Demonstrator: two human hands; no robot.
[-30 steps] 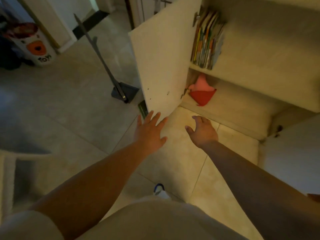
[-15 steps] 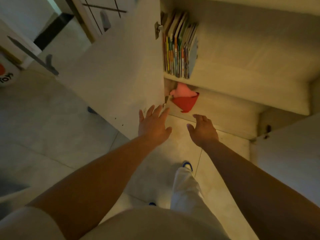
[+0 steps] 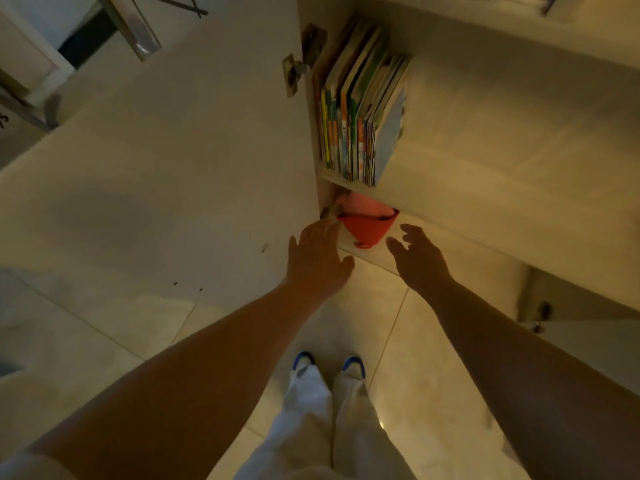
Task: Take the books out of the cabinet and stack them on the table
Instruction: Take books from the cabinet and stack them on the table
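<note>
Several thin colourful books (image 3: 360, 112) stand upright in a row at the left end of the upper shelf of the open white cabinet (image 3: 485, 140). My left hand (image 3: 317, 261) is stretched out below them, fingers apart, over the lower edge of the open left door (image 3: 173, 161). My right hand (image 3: 420, 259) reaches toward the lower shelf, fingers loosely spread, holding nothing. Both hands are below the books and apart from them.
A red and pink object (image 3: 367, 223) lies at the left end of the lower shelf, between my hands. The right cabinet door (image 3: 588, 344) stands open at the right. Tiled floor (image 3: 391, 330) lies beneath, with my shoes (image 3: 329, 363) near the cabinet.
I have stepped closer to the cabinet. Both hands have moved forward and up toward the shelves, and the books now fill more of the view.
</note>
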